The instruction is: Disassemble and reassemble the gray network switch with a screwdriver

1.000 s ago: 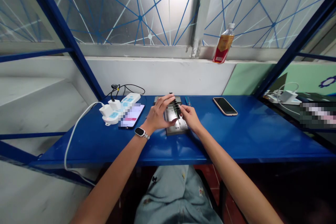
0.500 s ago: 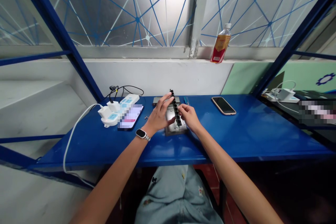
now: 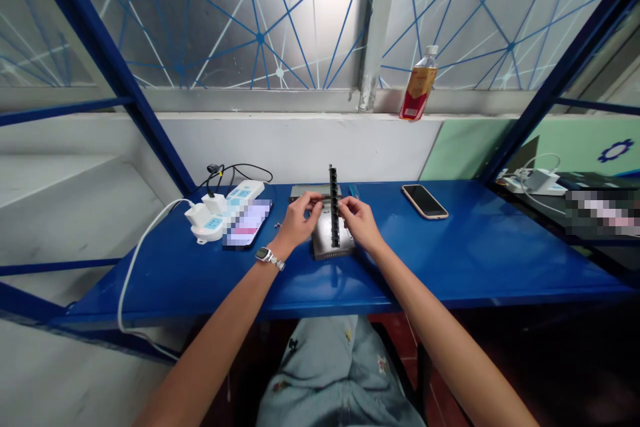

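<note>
A long, narrow black strip with a row of notches along it stands nearly vertical in view, above a grey metal box with a slotted front edge. My right hand pinches the strip at its right side, near the middle. On the other side, my left hand has curled fingers, with a gap between thumb and forefinger, and its fingertips come close to the strip. Whether they touch it I cannot tell. Behind the box lies another flat grey metal piece, partly hidden by my left hand.
A white power strip with plugs and a phone with a lit screen lie left. Tiny metal bits sit beside that phone. Right of my hands lies a dark-screened phone. A blue tool lies behind; a bottle stands on the ledge.
My left hand has come off the strip and drawn its fingers in to the left. The strip has turned from slanted to almost upright, still in my right hand.
</note>
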A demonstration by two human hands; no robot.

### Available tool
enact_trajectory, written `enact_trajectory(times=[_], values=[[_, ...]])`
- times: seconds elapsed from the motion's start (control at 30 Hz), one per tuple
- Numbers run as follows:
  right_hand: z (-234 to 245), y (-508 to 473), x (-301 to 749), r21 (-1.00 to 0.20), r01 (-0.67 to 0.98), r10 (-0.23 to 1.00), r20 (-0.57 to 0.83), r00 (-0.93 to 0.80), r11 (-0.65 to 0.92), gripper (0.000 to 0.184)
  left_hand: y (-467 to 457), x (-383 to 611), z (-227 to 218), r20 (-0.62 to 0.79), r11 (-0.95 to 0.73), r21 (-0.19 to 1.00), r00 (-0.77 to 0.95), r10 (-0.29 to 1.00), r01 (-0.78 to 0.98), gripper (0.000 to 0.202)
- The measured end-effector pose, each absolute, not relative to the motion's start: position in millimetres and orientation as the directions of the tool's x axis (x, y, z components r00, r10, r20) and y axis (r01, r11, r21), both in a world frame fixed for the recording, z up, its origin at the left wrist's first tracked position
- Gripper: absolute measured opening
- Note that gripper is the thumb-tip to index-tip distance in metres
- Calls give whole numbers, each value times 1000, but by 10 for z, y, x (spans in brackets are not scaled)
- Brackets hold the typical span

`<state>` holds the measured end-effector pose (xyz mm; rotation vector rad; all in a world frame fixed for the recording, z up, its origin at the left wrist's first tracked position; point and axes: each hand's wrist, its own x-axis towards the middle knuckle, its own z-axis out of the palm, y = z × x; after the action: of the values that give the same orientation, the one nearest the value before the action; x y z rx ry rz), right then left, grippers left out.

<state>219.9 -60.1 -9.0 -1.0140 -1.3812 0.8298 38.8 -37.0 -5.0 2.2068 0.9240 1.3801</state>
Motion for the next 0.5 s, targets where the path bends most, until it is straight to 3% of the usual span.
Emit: enact_trajectory(times=[0.1, 0.17, 0.37, 0.5], values=[[-116, -606, 2194, -892, 195, 899, 431, 84, 409, 32, -384, 419, -59, 498, -554, 820, 300, 814, 143, 37], [-133, -618, 2183, -866, 277, 886, 455, 94, 415, 29, -400, 449, -56, 455, -488, 872, 297, 839, 42, 40], [-151, -658, 2162, -813, 437, 883, 462, 80, 385, 26, -411, 477, -30, 462, -495, 865, 255, 849, 80, 36], [-118, -671, 2195, -822, 413, 872, 476, 116, 394, 19, -358, 430, -48, 494, -516, 847, 166, 854, 133, 34]])
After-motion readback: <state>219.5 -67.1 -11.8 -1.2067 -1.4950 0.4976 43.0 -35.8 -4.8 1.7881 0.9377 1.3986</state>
